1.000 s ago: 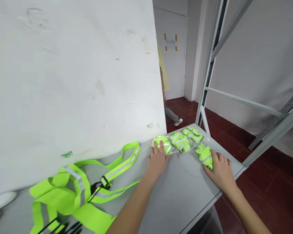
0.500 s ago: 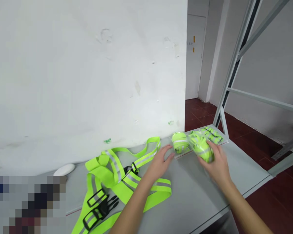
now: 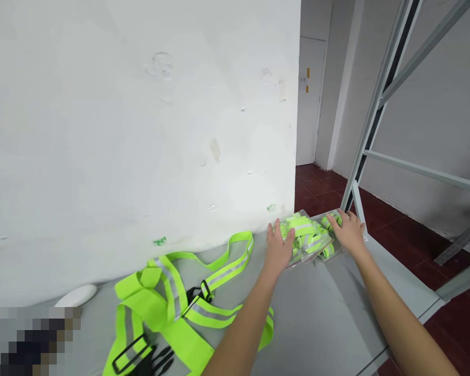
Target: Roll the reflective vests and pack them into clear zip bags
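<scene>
Several clear plastic bags with rolled neon-yellow reflective straps (image 3: 303,230) lie close together at the table's back edge by the wall corner. My left hand (image 3: 280,249) is at the left side of these bags, fingers spread, and seems to touch the nearest plastic. My right hand (image 3: 349,232) rests over the right-hand bag, fingers apart and partly covering its strap roll (image 3: 329,222). An unpacked neon-yellow reflective harness (image 3: 168,292) with grey stripes is spread on the table to the left. Its black buckle (image 3: 156,360) shows at the bottom edge, and my left forearm hides part of the webbing.
The grey table (image 3: 317,313) runs along a white wall (image 3: 141,130). A smooth white object (image 3: 77,296) lies against the wall at left. A metal frame (image 3: 370,130) rises beyond the table's right end, above a red tiled floor (image 3: 399,230).
The bagged strap that my right hand held now lies among the other bags. My right hand has moved farther back, the left one rightward to the bags. The view has shifted slightly.
</scene>
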Demonstrator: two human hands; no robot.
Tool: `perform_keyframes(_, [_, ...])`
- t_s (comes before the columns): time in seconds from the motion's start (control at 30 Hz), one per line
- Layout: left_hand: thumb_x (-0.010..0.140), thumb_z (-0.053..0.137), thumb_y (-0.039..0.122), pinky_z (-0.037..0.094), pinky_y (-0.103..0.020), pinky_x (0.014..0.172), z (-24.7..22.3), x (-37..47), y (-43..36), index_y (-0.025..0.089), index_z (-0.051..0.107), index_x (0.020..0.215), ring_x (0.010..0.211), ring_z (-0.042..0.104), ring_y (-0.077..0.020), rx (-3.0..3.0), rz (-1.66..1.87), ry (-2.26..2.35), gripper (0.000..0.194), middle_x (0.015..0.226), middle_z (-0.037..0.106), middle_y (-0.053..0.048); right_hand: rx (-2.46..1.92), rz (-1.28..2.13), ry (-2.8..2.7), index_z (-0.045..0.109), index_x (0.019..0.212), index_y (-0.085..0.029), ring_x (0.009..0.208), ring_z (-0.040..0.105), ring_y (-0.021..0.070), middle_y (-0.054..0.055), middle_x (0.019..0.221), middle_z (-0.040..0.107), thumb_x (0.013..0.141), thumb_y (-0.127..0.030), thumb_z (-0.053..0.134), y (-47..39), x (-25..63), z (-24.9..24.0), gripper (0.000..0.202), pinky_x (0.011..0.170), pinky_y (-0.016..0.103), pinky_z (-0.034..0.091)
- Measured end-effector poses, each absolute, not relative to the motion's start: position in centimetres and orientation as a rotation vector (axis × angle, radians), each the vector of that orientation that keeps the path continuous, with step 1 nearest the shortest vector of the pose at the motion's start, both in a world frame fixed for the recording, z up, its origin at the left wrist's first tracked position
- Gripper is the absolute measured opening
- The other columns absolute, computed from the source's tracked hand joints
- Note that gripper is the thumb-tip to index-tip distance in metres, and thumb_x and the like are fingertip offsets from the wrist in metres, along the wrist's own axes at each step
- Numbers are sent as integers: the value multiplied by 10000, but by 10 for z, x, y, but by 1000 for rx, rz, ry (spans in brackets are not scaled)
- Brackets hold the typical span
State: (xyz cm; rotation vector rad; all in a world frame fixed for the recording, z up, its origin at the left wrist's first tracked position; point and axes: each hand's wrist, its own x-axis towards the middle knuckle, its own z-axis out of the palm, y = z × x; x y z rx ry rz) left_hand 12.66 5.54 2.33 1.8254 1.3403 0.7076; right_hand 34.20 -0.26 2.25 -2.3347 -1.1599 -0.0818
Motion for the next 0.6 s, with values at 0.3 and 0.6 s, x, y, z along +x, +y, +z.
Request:
perform_keyframes(0.3, [839,486,631,237,-563,1102,6,122,51,262,289,1474,1430,179,-386,1870,750,1383,760,1562,228,-141,-2315,126,-1354,458,1398,-198,1074,556,300,160,1137,597,887,-592,416,7,327,-14,646,928,405,383])
perform_keyframes(0.6, [872,456,591,222,-574,1107,10,38,43,201,342,1453,1430,182,-378,1813,782,1621,709,1555,244,-161,-2221,172,-1424,352,1452,-176,1212,427,388,221,1340,461,907,-597,324,32,222,-20,688,920,540,352])
